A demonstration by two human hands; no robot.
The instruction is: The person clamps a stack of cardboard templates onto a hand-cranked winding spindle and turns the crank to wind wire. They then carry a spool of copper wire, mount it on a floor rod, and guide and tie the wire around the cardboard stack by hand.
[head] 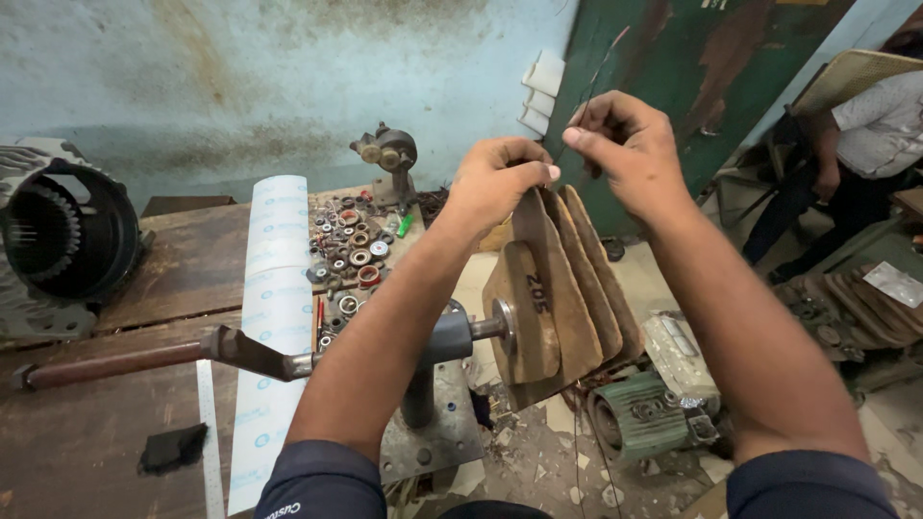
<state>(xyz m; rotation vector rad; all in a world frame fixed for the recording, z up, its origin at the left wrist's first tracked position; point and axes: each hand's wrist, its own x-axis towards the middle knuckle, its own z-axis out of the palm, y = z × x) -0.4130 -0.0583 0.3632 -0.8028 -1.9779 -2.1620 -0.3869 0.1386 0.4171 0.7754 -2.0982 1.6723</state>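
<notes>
A hand-cranked winding machine [444,338] stands bolted at the edge of a wooden bench [115,288], its long crank handle [125,363] pointing left. On its shaft sits a stack of brown wooden formers [558,288], stepped in size. My left hand [495,183] grips the top edge of the formers. Just to the right, my right hand [625,144] pinches a thin wire [591,82] that rises up and away from the formers.
A white paper sheet [274,288] lies along the bench beside several bearings and washers [348,252]. A motor housing [62,235] sits far left. A green motor [639,415] lies on the littered floor. A seated person [865,135] is at the right.
</notes>
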